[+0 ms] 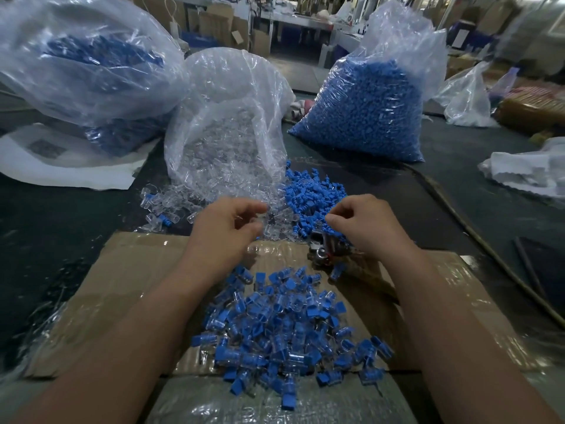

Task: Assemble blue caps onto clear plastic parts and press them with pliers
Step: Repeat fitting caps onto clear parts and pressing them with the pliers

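Dark bench [61,228], picking stage: our left hand [227,228] curls at clear plastic parts [171,206], right hand [363,224] at blue ridged caps [312,191]; whether either holds one, we cannot tell. Next: mate a pair.

Largely hidden beneath the right hand [363,231]: the pliers [322,255], just a metal head in view at the far edge of the cardboard sheet [128,270]. Blurred: the fingertips of the left hand [226,228]; impossible to tell whether pinching anything from the spill of clear parts [171,203]. Curled out of sight among loose blue caps [312,191], the right hand's fingertips, grip unclear. Cut off by the top and left edges: the big bag [85,62] at the far left corner of the bench [61,224]. Smeared through crinkled film, the contents of the middle bag [226,123]. Cropped at the right edge, a white wrap [532,172]. Soft and unreadable, the workshop [290,19] beyond the bench's far edge.
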A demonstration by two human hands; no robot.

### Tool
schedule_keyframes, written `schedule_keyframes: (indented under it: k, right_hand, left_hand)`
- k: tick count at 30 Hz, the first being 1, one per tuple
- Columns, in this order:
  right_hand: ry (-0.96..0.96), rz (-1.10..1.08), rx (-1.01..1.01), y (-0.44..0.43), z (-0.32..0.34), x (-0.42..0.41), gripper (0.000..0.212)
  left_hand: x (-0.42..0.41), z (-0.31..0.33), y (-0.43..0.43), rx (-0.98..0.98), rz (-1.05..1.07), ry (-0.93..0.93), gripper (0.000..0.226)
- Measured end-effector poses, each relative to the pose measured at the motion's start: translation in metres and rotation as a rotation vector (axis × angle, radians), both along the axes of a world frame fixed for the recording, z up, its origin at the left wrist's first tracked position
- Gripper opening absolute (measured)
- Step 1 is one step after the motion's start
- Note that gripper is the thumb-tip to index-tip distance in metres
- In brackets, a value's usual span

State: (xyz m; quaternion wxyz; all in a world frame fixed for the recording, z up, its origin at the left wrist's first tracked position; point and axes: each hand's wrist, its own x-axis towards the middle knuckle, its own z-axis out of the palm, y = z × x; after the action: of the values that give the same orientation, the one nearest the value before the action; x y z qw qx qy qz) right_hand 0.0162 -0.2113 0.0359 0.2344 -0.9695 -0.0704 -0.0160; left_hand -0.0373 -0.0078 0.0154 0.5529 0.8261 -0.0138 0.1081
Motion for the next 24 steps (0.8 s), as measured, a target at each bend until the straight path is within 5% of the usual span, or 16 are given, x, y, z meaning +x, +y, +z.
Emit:
schedule_keyframes:
  k: [5,13,24]
  right_hand:
    - [0.043,-0.066,-0.069,0.017,-0.004,0.015,0.028]
    - [0.033,-0.061,-0.058,0.024,-0.007,0.016,0.022]
    - [-0.111,0.158,0.705,0.038,0.000,-0.055,0.018]
  left_hand:
    - [-0.004,0.004,-0.003,-0.071,-0.090,0.070,0.032]
    - [-0.005,0.009,-0.002,-0.153,-0.145,0.096,0.031]
    - [-0.009,0.011,-0.010,-0.156,-0.170,0.035,0.025]
